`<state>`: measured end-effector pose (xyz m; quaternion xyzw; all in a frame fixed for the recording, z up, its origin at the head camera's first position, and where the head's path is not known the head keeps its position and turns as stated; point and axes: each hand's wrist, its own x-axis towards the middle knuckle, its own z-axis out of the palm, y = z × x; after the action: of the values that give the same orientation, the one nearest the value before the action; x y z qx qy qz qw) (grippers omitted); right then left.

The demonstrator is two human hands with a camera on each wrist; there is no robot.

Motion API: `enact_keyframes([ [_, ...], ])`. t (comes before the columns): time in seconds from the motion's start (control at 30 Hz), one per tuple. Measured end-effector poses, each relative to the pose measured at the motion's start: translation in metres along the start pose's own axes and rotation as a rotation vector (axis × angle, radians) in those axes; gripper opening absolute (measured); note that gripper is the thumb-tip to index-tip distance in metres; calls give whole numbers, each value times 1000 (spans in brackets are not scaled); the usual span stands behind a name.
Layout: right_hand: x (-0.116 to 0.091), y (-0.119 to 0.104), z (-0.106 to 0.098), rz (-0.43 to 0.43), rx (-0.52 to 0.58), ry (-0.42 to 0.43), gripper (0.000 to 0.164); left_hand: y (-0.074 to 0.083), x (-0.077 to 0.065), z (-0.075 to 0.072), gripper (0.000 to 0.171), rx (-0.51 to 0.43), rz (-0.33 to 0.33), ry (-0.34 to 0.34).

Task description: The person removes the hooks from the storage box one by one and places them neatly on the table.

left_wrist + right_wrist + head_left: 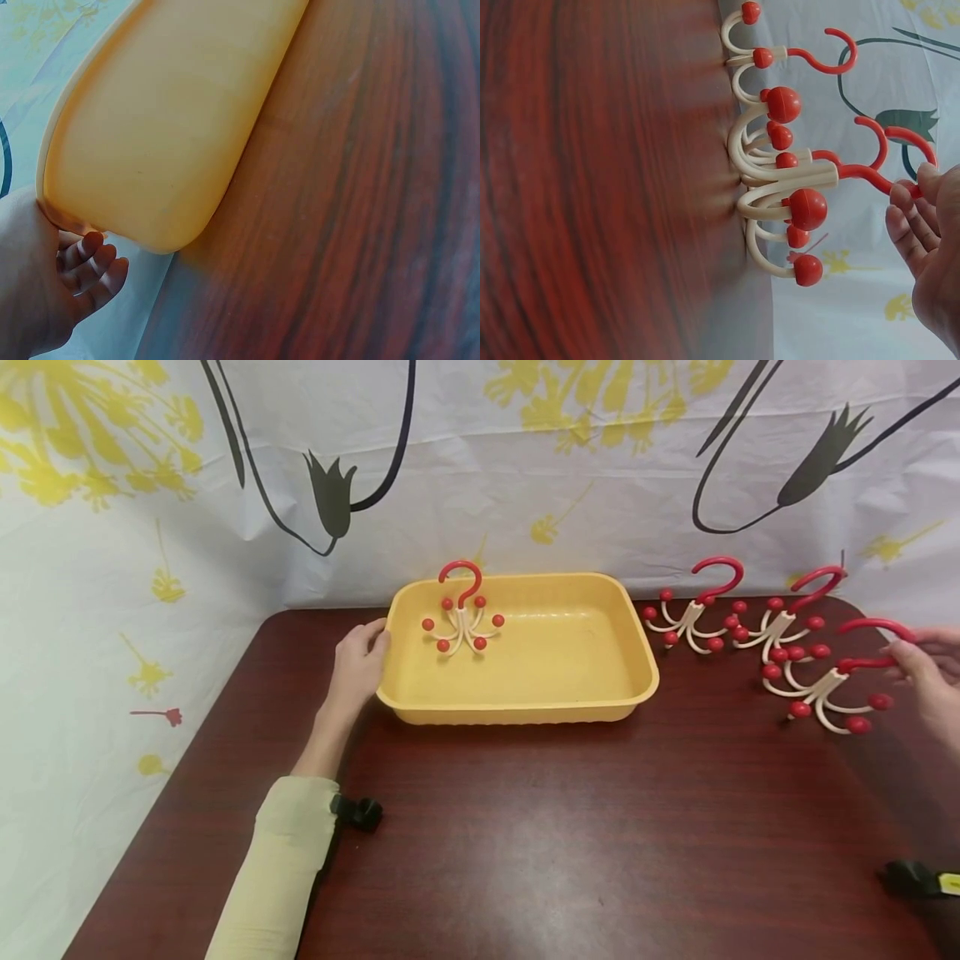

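Note:
At the left end of a yellow plastic basin point(517, 706), my left hand point(360, 660) grips the rim; its fingers point(97, 274) lie against the outer wall in the left wrist view. Inside the basin, toward the left, sits a multi-arm hanger point(462, 618) with a red hook and cream arms ending in red balls. At the right, my right hand point(933, 681) pinches the red hook of another such hanger point(828, 681), its arms low over the table. Two similar hangers point(693, 614) point(782, 622) stand behind it, hooks up, overlapping it in the right wrist view point(784, 56).
A dark reddish wooden table point(525, 818) holds everything. White cloth point(450, 452) with yellow flower and dark plant prints hangs behind and along the left. Black wrist devices point(360, 812) are worn on both arms.

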<state>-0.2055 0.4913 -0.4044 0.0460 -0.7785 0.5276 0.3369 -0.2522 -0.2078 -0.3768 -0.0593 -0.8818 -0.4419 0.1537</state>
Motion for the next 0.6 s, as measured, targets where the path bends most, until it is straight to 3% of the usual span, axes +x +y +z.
enact_keyframes([
  [0.13, 8, 34, -14, 13, 154, -14, 20, 0, 1, 0, 41, 1, -1, 0],
  [0.23, 10, 30, -14, 16, 105, -18, 19, 1, 1, -1, 41, 0, -5, 0],
  [0.27, 10, 25, -12, 5, 62, -19, 17, 1, 1, -1, 41, -1, -7, 0],
  [0.33, 6, -7, 0, 32, -42, 15, 13, 1, 1, -1, 41, 0, -8, -1],
  [0.5, -4, -79, 27, 133, -215, 103, 29, 1, 1, -1, 41, 3, -3, -1],
  [0.6, -3, -86, 27, 137, -271, 106, 30, 0, 1, 0, 41, 4, -2, -2],
])
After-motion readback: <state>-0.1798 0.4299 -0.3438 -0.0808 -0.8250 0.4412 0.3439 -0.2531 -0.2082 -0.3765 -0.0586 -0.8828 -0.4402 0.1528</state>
